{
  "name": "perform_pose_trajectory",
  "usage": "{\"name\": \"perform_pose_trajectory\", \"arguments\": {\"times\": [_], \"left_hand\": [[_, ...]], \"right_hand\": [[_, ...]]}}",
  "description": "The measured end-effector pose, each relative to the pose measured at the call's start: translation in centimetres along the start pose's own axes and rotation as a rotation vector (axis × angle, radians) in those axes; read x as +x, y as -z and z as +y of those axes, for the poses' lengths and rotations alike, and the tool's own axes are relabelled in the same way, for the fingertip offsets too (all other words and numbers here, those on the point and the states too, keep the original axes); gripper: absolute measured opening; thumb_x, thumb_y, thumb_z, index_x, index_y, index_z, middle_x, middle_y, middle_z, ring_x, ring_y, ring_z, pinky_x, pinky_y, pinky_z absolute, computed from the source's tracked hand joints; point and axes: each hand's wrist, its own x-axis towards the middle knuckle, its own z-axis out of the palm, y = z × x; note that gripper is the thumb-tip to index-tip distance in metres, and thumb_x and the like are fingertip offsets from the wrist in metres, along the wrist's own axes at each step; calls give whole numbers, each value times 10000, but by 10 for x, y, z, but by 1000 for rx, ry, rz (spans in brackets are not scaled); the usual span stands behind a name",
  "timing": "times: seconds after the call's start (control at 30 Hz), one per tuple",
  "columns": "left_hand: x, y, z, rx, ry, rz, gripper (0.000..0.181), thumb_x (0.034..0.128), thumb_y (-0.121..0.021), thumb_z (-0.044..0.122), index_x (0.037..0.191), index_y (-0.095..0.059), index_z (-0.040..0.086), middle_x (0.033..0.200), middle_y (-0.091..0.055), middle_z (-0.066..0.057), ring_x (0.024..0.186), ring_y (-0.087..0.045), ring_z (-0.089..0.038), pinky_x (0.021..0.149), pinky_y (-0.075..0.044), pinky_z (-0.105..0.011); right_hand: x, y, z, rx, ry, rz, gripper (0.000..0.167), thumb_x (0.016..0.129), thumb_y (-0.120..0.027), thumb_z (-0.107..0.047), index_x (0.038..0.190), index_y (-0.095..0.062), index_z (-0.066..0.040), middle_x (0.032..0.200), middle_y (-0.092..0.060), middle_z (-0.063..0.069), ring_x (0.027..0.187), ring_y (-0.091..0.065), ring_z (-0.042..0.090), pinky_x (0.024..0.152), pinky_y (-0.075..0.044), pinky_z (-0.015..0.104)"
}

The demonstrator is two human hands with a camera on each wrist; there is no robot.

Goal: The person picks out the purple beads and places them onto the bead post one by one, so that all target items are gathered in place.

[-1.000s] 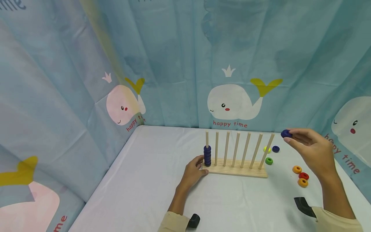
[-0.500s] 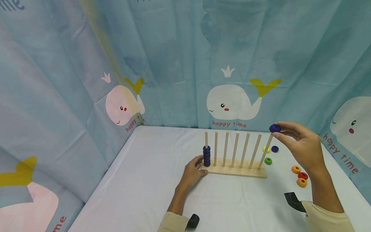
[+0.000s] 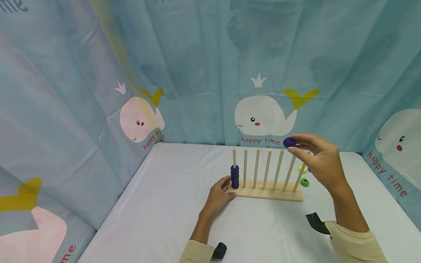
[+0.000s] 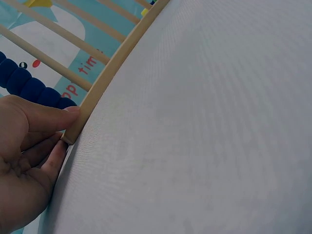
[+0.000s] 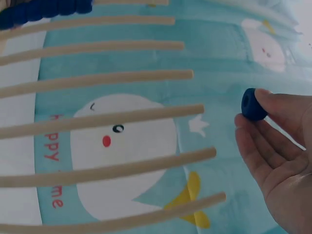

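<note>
A wooden peg rack (image 3: 266, 194) with a row of upright pegs stands on the white table. Several dark blue beads (image 3: 235, 177) are stacked on its leftmost peg. My left hand (image 3: 217, 193) grips the left end of the base; in the left wrist view the thumb (image 4: 72, 110) lies along the base's edge beside the stack. Between thumb and fingertips, my right hand (image 3: 320, 157) pinches one blue bead (image 3: 289, 142). That bead is above the peg tops on the right side, apart from them; its hole shows in the right wrist view.
Right of the rack lie a green bead (image 3: 304, 182) and a yellow bead (image 3: 302, 169), the latter partly behind a peg. Another blue bead (image 3: 309, 170) is mostly hidden by my right hand. A whale-print curtain (image 3: 197, 73) stands behind the table.
My right hand has carried the pinched blue bead left, from right of the rack to above its right-hand pegs. Its arm now covers the orange and red beads. The left hand keeps its hold.
</note>
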Motion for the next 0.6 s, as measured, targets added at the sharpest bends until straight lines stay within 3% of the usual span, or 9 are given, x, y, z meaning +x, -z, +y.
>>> {"name": "perform_pose_trajectory", "arguments": {"times": [0.23, 0.6], "left_hand": [[0, 0, 0, -7, -9, -5, 656, 902, -780, 12, 1516, -552, 34, 1534, -576, -172, 1464, -523, -331, 1212, -473, -335], [0, 0, 2, 19, 8, 4, 658, 901, -783, 2, 1518, -555, 45, 1531, -582, -162, 1459, -532, -318, 1202, -481, -321]], "right_hand": [[7, -17, -5, 28, 28, -42, 441, 859, -791, 142, 1267, -731, -12, 1159, -756, 114, 1039, -722, -12, 969, -570, 90], [14, -40, -14, 64, 10, -75, 403, 887, -807, 66, 1264, -749, -65, 1159, -771, 96, 1016, -703, 8, 995, -555, 94]]}}
